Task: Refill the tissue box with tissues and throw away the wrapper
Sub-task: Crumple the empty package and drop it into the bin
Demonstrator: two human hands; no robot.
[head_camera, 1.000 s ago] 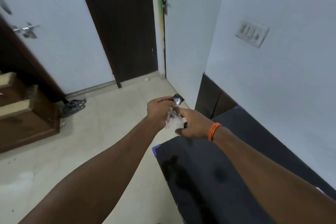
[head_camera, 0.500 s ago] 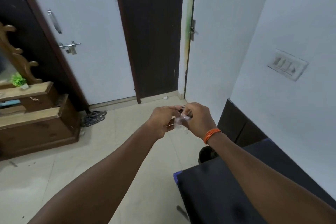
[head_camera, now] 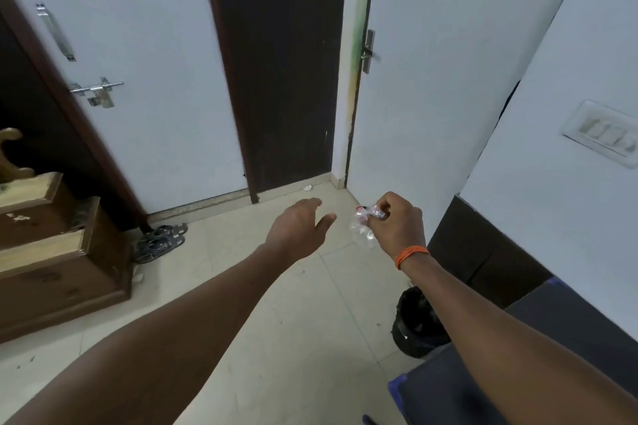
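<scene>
My right hand [head_camera: 397, 222], with an orange band at the wrist, is closed around a crumpled clear plastic wrapper [head_camera: 364, 224] that sticks out to its left. My left hand [head_camera: 298, 229] hovers a short way to the left of it, fingers loosely apart and holding nothing. Both hands are raised above the tiled floor. A black bin with a dark liner [head_camera: 416, 326] stands on the floor below my right forearm, partly hidden by the arm. No tissue box is in view.
A dark mattress or bed [head_camera: 569, 328] fills the lower right. A wooden dresser [head_camera: 51, 259] stands at the left with sandals [head_camera: 160, 240] beside it. White doors and a dark door frame [head_camera: 276, 62] lie ahead; a switch plate [head_camera: 602, 131] is on the right wall.
My left hand has let go of the wrapper and moved left, leaving it in my right hand alone. The view has shifted forward and the black bin has come into sight.
</scene>
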